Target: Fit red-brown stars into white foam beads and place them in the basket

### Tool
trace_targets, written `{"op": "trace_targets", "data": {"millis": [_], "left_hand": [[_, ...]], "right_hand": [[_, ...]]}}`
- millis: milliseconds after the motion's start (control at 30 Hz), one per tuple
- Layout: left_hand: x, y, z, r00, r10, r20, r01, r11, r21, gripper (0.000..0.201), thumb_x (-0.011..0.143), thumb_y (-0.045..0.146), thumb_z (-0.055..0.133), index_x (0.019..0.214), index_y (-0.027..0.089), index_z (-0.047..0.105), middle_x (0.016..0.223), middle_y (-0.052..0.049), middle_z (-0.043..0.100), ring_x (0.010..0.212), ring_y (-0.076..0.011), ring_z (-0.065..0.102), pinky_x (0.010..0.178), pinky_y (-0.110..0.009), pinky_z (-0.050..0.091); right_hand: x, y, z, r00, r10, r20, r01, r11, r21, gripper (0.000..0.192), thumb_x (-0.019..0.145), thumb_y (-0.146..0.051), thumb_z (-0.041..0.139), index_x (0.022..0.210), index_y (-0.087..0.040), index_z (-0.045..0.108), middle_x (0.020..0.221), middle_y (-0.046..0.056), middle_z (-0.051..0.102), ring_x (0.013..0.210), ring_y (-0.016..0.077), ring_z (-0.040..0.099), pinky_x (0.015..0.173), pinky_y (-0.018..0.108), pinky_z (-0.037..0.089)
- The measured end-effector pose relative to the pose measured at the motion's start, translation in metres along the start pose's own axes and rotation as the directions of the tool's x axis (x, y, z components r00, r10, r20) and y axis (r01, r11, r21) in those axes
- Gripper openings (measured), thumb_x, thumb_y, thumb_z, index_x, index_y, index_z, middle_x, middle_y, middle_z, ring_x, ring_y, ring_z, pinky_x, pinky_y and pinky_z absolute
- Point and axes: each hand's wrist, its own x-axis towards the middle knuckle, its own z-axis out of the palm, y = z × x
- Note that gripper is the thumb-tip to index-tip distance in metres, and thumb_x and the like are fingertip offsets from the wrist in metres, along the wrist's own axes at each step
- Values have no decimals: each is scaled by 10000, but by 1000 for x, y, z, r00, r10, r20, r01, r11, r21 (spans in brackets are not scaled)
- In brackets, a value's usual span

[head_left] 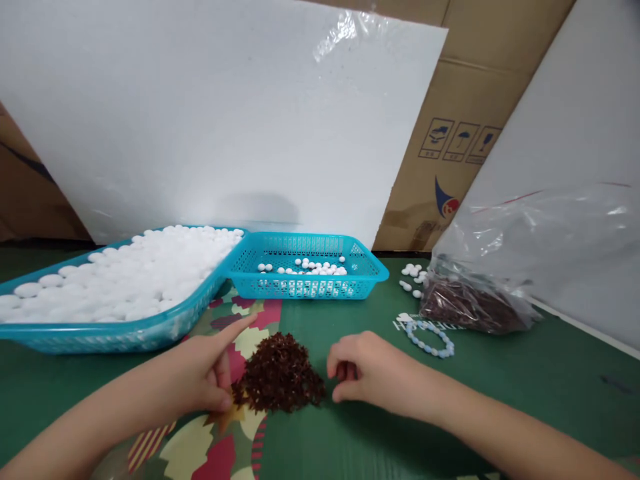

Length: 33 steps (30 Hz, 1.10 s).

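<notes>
A heap of small dark reddish-brown, star-shaped pieces point(281, 373) lies on the table between my hands. My left hand point(210, 373) is at the heap's left edge, index finger stretched forward, the other fingers loosely bent; nothing shows in it. Just right of the heap is my right hand point(363, 373), its fingers curled and the thumb a little apart from them, with nothing visible in between. Behind the heap stands a blue perforated basket point(305, 290) with some white balls point(325, 269) in it. A larger blue tray point(150, 330) at the left is full of white balls point(135, 273).
A clear plastic bag point(475, 300) of dark brown pieces lies at the right, beside a few loose white balls point(413, 270). Nearer is a pale blue-and-white beaded bracelet point(430, 340). White board point(225, 120) and cardboard point(480, 87) stand behind the green table cover point(565, 393).
</notes>
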Motion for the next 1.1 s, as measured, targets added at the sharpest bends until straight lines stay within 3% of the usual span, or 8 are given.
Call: {"op": "trace_targets", "data": {"millis": [100,367,567,967,1100], "left_hand": [[1,-1,1,999,28,-30,-28,1000,6,753,480,98,422,1168,138,117,480,59,478,440,-104,471,409,-172,335],[0,4,1,995,44,91,-38,997,-63,735,514,95,435,1161,173,96,553,51,482,489,-99,494,442,-173,362],[2,3,4,991,57,119,-53,998,-36,758,504,106,434,1158,194,59,573,53,455,496,-100,490,452,-184,372],[3,6,12,995,81,55,-85,993,80,604,486,144,401,1047,137,177,551,57,422,467,-113,478,426,-199,339],[1,7,7,996,36,-86,-14,970,243,608,486,155,427,1044,110,190,497,59,386,438,-136,462,398,-209,312]], "right_hand": [[-1,-1,10,1000,-1,11,1,999,-38,103,549,-137,602,641,-152,558,583,-16,523,495,78,465,429,154,341],[-1,-7,21,999,-40,-35,36,994,-100,99,594,-173,570,691,-154,562,668,32,573,639,162,510,546,245,364],[2,-9,21,998,-38,-49,32,993,-112,112,599,-195,577,698,-146,559,688,43,583,665,178,513,553,257,365],[1,-9,22,995,30,-98,-35,998,-45,275,557,-232,620,776,-134,486,700,32,575,661,171,517,536,254,383],[0,-5,18,994,47,-100,-53,997,-49,312,522,-253,641,760,-122,486,714,54,558,670,195,507,542,291,392]]}}
